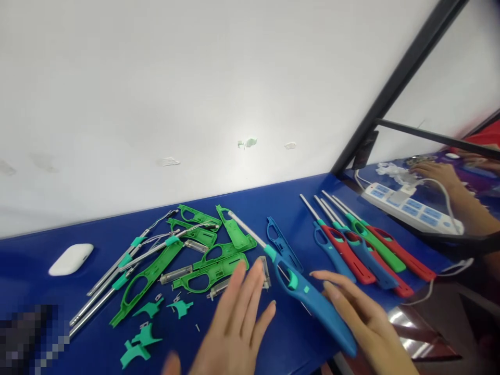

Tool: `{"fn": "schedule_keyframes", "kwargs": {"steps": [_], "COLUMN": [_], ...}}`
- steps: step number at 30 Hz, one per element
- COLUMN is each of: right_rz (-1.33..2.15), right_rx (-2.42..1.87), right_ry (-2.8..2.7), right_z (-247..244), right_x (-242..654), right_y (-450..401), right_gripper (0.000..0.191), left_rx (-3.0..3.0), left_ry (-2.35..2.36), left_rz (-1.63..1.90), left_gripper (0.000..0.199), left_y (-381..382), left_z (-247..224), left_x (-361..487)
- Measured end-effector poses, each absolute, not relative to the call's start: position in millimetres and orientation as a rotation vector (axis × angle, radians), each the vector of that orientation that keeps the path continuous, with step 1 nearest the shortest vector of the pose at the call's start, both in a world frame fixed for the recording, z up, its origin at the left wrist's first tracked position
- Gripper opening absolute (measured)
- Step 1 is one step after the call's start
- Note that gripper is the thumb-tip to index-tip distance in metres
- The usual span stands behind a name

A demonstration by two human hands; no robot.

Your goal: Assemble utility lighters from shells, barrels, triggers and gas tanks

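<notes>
A blue long-nosed lighter (318,307) lies slantwise in front of me, its metal tube pointing up and left across the green shells. My right hand (363,317) is along the right side of its handle, fingers stretched out and not wrapped round it; whether they touch it I cannot tell. My left hand (234,323) is open, fingers extended, left of the lighter and over the table. Green handle halves (214,271) and clear fuel tanks (177,274) lie beyond it. A blue handle half (284,245) rests behind the lighter.
Several lighters in red, blue and green (351,255) lie side by side at right. Metal tubes with wires (113,271) and teal triggers (135,354) lie left. A white case (71,259), power strip (414,208), black frame (390,88) and another person's arm (457,182) are visible.
</notes>
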State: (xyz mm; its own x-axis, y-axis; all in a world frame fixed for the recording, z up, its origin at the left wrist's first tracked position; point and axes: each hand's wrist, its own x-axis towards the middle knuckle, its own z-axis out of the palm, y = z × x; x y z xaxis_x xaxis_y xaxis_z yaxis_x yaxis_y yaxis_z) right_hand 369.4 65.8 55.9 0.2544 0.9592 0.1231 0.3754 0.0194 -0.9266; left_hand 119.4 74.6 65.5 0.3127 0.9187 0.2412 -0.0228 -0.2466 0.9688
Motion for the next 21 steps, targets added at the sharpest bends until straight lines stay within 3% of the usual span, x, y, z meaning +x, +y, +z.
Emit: {"fn": "schedule_keyframes", "kwargs": {"steps": [3,7,16,21], "right_rz": [0.63,0.475,0.072,-0.13], "right_rx": [-1.686,-1.89,-2.185,-2.185], "right_ry": [-1.241,-1.186,-1.333,-1.388], "right_z": [55,42,22,20], "right_x": [380,402,416,406], "right_y": [68,69,76,77], "right_gripper": [0.04,0.049,0.051,0.056], "left_rx": [0.933,0.34,0.236,0.218], "left_ry": [0.346,-0.149,-0.19,-0.087], "left_rz": [1.169,1.052,1.017,0.998], "left_gripper": [0.088,0.099,0.099,0.082], "left_y": [88,94,89,79], "left_z": [66,70,65,60], "left_x": [103,96,87,80]}}
